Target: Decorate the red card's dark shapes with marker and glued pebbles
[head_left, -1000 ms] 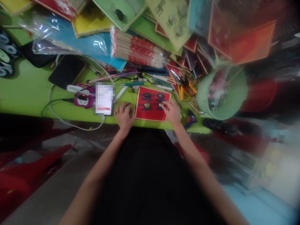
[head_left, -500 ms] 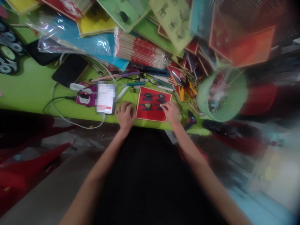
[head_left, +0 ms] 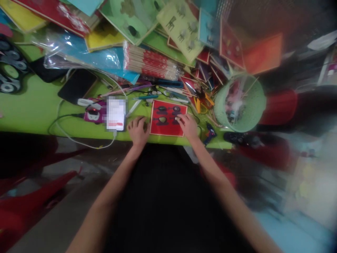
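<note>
A red square card [head_left: 167,129] with dark shapes and small stones lies at the table's near edge. My right hand [head_left: 188,125] is over the card's right side, thumb and fingers pinched on a small pale piece [head_left: 177,118] above the lower right dark shape. A pale stone [head_left: 162,119] sits on the lower left shape. Beside the card's left edge, my left hand [head_left: 138,129] rests on the green table with its fingers apart and nothing in them.
A lit phone [head_left: 116,114] on a cable lies left of my left hand. Orange-handled scissors [head_left: 201,103], a glue gun [head_left: 210,133] and a green basket [head_left: 239,121] stand to the right. Bundled sticks [head_left: 150,62] and coloured cards fill the back.
The whole view has shifted slightly, so the table things appear further left. My right hand keeps its pinch over the card, and my left hand stays beside it.
</note>
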Action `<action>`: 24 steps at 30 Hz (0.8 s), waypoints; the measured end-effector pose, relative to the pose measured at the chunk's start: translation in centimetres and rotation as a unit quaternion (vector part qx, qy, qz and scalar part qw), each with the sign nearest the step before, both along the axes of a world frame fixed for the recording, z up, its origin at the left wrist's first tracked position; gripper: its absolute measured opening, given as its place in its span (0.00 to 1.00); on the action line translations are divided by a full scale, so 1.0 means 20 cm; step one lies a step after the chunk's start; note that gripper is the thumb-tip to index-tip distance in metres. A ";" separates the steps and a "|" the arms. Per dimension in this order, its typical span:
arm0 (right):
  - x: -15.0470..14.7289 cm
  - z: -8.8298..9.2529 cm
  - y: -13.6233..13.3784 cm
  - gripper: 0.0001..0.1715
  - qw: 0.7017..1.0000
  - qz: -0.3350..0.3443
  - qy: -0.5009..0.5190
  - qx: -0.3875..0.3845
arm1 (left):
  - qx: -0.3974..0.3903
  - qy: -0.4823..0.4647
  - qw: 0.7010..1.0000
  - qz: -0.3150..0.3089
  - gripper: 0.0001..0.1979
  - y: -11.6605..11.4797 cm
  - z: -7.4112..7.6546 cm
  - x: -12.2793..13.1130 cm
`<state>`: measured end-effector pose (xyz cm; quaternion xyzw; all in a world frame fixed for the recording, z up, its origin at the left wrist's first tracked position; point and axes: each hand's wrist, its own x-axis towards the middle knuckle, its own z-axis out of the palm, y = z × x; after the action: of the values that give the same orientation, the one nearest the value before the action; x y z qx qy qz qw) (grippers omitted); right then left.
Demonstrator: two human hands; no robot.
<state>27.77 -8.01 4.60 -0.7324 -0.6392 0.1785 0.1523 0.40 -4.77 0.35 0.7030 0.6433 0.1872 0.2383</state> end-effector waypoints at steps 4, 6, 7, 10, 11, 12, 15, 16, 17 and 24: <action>0.12 0.02 -0.16 0.15 0.987 -0.137 0.057 0.061 | -0.008 -0.016 0.997 -0.069 0.17 0.03 0.03 0.07; 0.22 0.03 -0.27 0.15 0.970 -0.218 0.071 0.081 | -0.008 -0.027 0.993 -0.117 0.17 0.05 0.05 0.12; 0.27 0.03 -0.33 0.15 0.960 -0.254 0.077 0.086 | -0.008 -0.029 0.990 -0.137 0.16 0.06 0.05 0.15; 0.40 0.04 -0.50 0.15 0.919 -0.367 0.096 0.110 | -0.009 -0.023 0.983 -0.180 0.16 0.10 0.05 0.20; 0.44 0.03 -0.54 0.16 0.897 -0.411 0.114 0.116 | -0.012 -0.019 0.982 -0.190 0.16 0.12 0.05 0.21; 0.47 0.02 -0.59 0.16 0.871 -0.457 0.134 0.122 | -0.015 -0.014 0.980 -0.199 0.16 0.13 0.05 0.21; 0.53 -0.03 -0.67 0.17 0.833 -0.517 0.154 0.121 | -0.023 0.000 0.974 -0.224 0.17 0.16 0.04 0.22; 0.54 -0.05 -0.69 0.18 0.825 -0.529 0.159 0.118 | -0.025 0.004 0.973 -0.230 0.18 0.17 0.04 0.22; 0.54 -0.08 -0.70 0.19 0.818 -0.540 0.165 0.115 | -0.026 0.008 0.972 -0.235 0.18 0.18 0.04 0.22; 0.53 -0.18 -0.73 0.27 0.794 -0.568 0.202 0.077 | -0.023 0.067 0.956 -0.285 0.15 0.23 0.09 0.23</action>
<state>38.42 -22.67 0.94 -0.8969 -0.0739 0.1541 0.4080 5.00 -0.20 2.08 0.8624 0.4347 0.0493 0.2546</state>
